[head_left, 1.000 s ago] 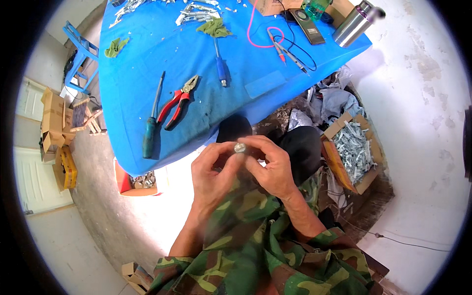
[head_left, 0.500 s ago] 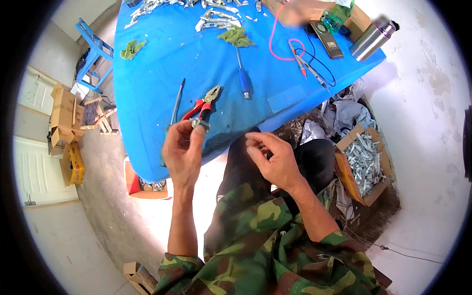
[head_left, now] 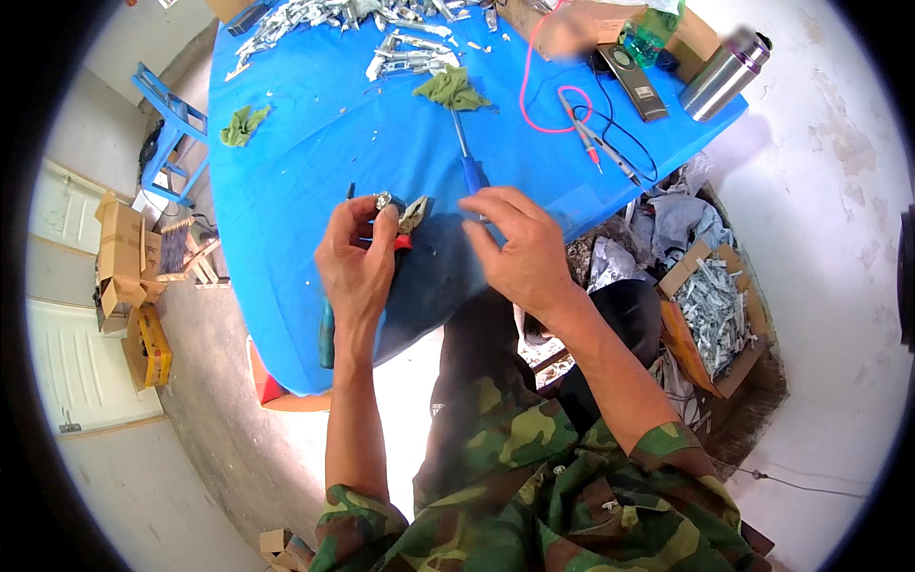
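Observation:
Between the thumb and index finger of my left hand (head_left: pixel 355 253), a small shiny metal part (head_left: pixel 383 200) is pinched. Behind it lie the pliers (head_left: pixel 414 215), jaws showing, their red handles (head_left: pixel 403 242) mostly covered by the hand. A screwdriver with a teal handle (head_left: pixel 327 334) passes beneath the same hand. My right hand (head_left: pixel 524 246) is over the blue-handled screwdriver (head_left: pixel 470 173), thumb and fingers apart around the handle's near end; whether they touch it I cannot tell. That screwdriver's shaft reaches a green cloth (head_left: pixel 452 89).
Metal parts (head_left: pixel 400 55) lie piled at the far side of the blue-covered table (head_left: pixel 295 162). Test probes (head_left: pixel 605 153), a grey device (head_left: pixel 633 84) and a steel flask (head_left: pixel 724 76) occupy the right. A carton of metal pieces (head_left: pixel 710 310) stands below right; a blue chair (head_left: pixel 172 124) stands left.
Both hands have moved forward over the table. My right hand has come to the blue screwdriver's handle, and my left, keeping the metal part, now covers more of the pliers.

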{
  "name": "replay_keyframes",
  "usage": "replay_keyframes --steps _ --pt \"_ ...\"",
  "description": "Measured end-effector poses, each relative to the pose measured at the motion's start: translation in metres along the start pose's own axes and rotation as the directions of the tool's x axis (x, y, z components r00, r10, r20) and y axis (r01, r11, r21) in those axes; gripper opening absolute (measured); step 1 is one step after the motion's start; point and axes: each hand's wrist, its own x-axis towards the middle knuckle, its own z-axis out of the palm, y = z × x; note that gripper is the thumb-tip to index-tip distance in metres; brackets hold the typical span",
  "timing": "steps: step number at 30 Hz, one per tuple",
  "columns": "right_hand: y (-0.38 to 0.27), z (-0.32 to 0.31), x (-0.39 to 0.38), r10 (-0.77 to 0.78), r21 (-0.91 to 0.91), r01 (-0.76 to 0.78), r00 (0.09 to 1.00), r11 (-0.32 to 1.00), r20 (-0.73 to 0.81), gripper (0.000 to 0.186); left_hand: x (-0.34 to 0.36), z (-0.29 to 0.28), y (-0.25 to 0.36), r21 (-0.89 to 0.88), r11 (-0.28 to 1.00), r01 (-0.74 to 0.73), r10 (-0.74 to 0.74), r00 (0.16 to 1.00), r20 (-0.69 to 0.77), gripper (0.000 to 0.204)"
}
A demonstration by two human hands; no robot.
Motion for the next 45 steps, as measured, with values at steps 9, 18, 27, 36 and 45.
replay_keyframes --steps 9,18,27,36,45 --pt "-0.012 0.033 0.01 0.015 0.15 -0.033 0.993 0.988 0.118 0.038 -0.014 0.006 0.02 -0.021 0.998 0.063 -0.06 0.989 0.132 0.015" --pt "0.008 0.033 0.02 0.203 0.252 -0.212 0.977 0.944 0.064 0.032 -0.04 -0.016 0.016 0.546 0.803 -0.238 0.199 0.971 0.13 0.025" --pt "0.028 0.044 0.027 0.021 0.068 -0.022 1.0 0.997 0.015 0.029 -0.049 -0.02 0.01 0.736 0.631 -0.245 0.155 0.97 0.189 0.022" --pt "0.034 0.05 0.022 0.045 0.044 -0.05 0.995 0.998 0.09 0.028 -0.049 -0.019 0.002 0.68 0.66 -0.319 0.217 0.948 0.234 0.017" --pt "0.031 0.059 0.027 0.021 -0.036 -0.016 0.989 0.999 0.146 0.027 -0.046 -0.02 -0.001 0.636 0.693 -0.34 0.21 0.939 0.273 0.018"
